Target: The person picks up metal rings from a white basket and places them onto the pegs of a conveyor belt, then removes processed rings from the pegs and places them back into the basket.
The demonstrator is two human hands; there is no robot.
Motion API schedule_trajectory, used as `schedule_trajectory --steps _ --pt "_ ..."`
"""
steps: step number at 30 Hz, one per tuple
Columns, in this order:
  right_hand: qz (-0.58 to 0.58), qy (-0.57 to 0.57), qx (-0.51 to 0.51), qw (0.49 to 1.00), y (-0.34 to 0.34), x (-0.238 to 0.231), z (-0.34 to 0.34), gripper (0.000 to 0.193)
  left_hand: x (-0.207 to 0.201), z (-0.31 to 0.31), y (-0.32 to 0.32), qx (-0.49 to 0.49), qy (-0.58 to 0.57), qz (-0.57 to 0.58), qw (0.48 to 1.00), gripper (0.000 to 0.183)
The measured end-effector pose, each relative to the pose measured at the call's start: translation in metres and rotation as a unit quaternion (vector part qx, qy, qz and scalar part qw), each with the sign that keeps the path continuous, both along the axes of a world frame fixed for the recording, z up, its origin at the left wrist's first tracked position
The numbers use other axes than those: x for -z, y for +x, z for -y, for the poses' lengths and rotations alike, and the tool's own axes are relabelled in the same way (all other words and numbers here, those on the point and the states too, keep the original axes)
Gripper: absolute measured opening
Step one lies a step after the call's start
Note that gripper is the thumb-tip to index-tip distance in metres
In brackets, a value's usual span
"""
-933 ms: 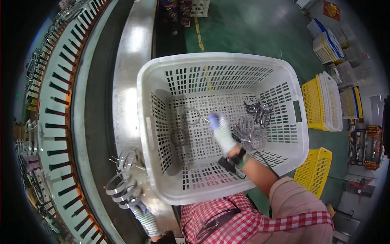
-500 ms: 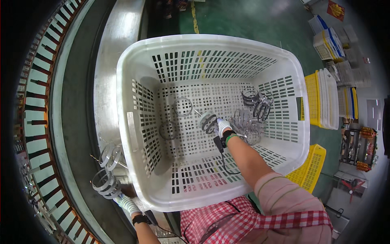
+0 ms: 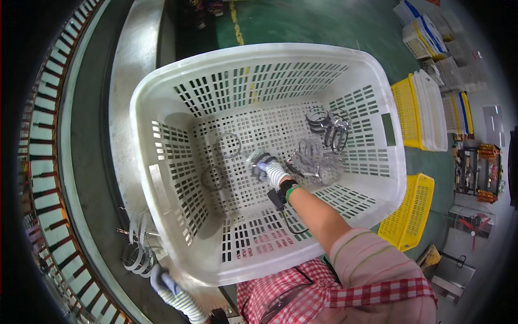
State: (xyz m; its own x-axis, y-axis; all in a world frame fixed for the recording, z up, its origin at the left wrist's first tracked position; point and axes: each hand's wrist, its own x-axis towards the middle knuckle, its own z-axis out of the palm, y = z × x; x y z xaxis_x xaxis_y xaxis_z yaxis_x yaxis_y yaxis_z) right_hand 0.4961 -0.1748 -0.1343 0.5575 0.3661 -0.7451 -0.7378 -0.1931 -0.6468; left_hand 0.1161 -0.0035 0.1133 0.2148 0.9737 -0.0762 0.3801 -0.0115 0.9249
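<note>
Our right hand [image 3: 271,169] has slid over dark rings [image 3: 256,168], grip around them; our left hand's [image 3: 168,287] grip, we cannot tell.

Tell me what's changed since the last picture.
The right hand has moved left inside the basket, now over the middle rings; whether it grips them is unclear. Unchanged: the left hand by the outer rings, the two loose rings and the ring pile in the basket.
</note>
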Motion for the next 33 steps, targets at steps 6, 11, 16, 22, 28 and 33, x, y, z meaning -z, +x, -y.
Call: schedule_trajectory --steps 6,11,16,22,28,33 --pt "0.023 0.037 -0.369 0.928 -0.043 -0.185 -0.024 0.023 -0.005 -0.003 0.133 0.445 0.226 -0.227 0.836 0.066" --pt "-0.172 0.106 -0.393 0.897 -0.069 -0.278 -0.005 0.029 0.069 0.006 0.108 0.594 0.173 -0.360 0.698 0.050" --pt "-0.116 0.057 -0.282 0.950 0.028 -0.163 0.044 0.048 0.114 0.019 0.011 0.573 -0.038 -0.254 0.778 0.038" --pt "0.504 -0.282 -0.450 0.681 0.091 -0.018 0.120 0.039 -0.016 0.047 -0.001 0.392 -0.275 -0.067 0.875 0.028" --pt "0.354 -0.382 -0.532 0.667 0.126 -0.005 0.188 0.044 -0.075 0.076 0.032 0.151 -0.522 0.271 0.794 0.065" --pt "0.292 -0.376 -0.689 0.547 0.163 0.090 0.257 0.032 -0.091 0.037 -0.018 -0.012 -0.327 0.315 0.891 0.056"
